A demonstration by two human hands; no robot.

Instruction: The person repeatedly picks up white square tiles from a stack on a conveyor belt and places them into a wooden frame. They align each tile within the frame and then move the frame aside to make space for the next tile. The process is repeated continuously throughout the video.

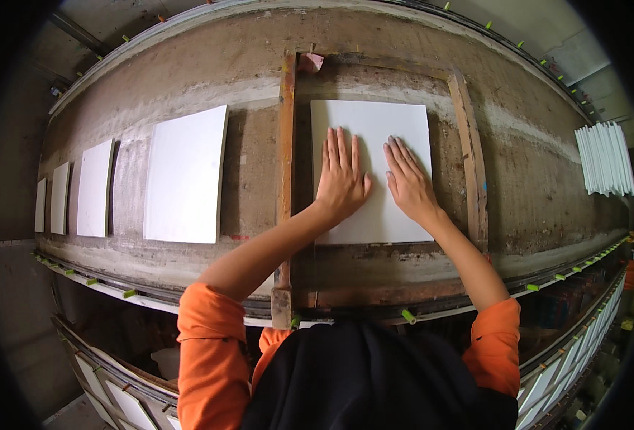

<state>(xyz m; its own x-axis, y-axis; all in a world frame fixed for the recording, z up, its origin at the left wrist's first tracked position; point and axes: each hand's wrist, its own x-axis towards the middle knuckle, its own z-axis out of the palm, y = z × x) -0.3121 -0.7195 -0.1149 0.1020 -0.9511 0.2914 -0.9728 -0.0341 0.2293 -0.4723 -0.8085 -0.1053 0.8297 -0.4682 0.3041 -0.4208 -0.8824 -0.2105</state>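
A white rectangular sheet or panel (374,215) lies flat on the long brown worktable (539,208), inside a wooden frame (286,143). Both palms rest on it. My left hand (342,175) is flat on its left half, fingers stretched out and pointing away from me. My right hand (408,175) lies on the right half, fingers straight and close together, angled toward the far left. Neither hand grips anything. The panel's lower right edge is partly covered by my right wrist.
White panels (186,175) lie in a row to the left, beyond the frame's left bar. A stack of white sheets (605,159) stands at the far right. A pinkish scrap (312,62) sits on the frame's far left corner. Green clips (408,316) line the table's rails.
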